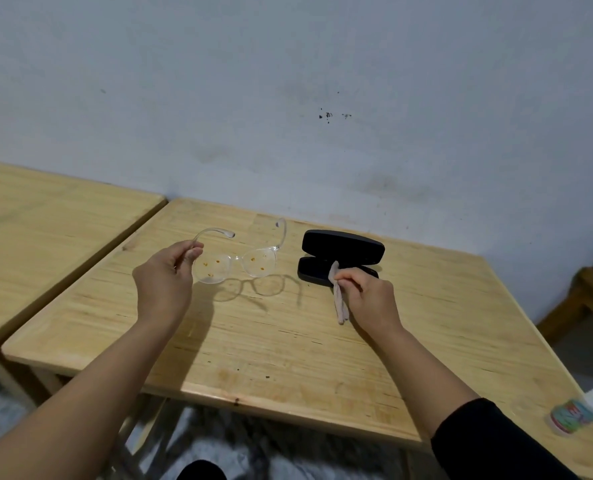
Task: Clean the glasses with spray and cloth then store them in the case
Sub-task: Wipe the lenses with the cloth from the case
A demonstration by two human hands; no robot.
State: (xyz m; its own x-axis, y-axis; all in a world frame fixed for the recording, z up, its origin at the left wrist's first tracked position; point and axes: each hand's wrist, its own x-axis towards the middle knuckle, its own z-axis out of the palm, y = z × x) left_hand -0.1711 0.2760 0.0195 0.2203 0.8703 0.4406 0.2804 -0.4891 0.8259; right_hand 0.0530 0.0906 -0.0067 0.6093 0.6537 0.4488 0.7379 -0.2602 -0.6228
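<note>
On the wooden table [288,341], the black case [340,252] gapes, seemingly empty; left hand [163,282] pinches glasses [234,263], right hand [371,296] grips cloth [340,303].

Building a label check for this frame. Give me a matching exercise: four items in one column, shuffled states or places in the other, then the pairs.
Items:
1. glasses
2. cloth
3. case
4. spray bottle

States/places:
A. open, on the table behind the right hand
B. lying at the table's right edge
C. held up by one temple arm in the left hand, orange spots on the lenses
D. pinched in the right hand, hanging down

Pairs: 1-C, 2-D, 3-A, 4-B
</note>
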